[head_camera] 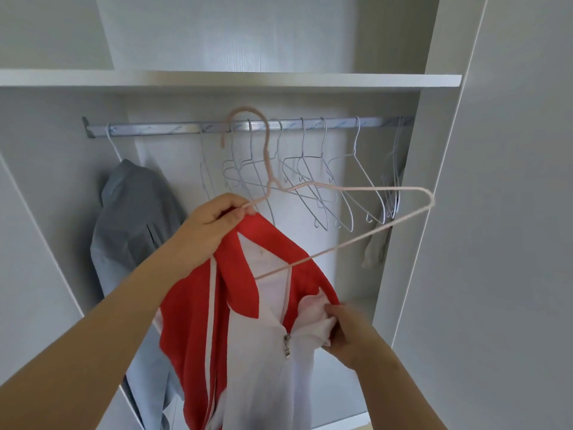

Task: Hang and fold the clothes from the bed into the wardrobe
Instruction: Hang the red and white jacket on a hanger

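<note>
Grey garment [136,218]: hung at the far left of the rail [155,129].
Left hand [214,221]: pinches the pink hanger [356,189] at its left shoulder, against the red-and-white jacket [198,305] collar.
Hanger axis: runs rightward; its right arm is bare.
Right hand [347,330]: grips the jacket's loose front edge, below that bare arm, likely to lift it on.

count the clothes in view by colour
grey garment on the rail: 1
red and white jacket, half on the pink hanger in the left hand, right hand pinching its front: 1
pale cloth low at far right, kind unclear: 1
total: 3
</note>
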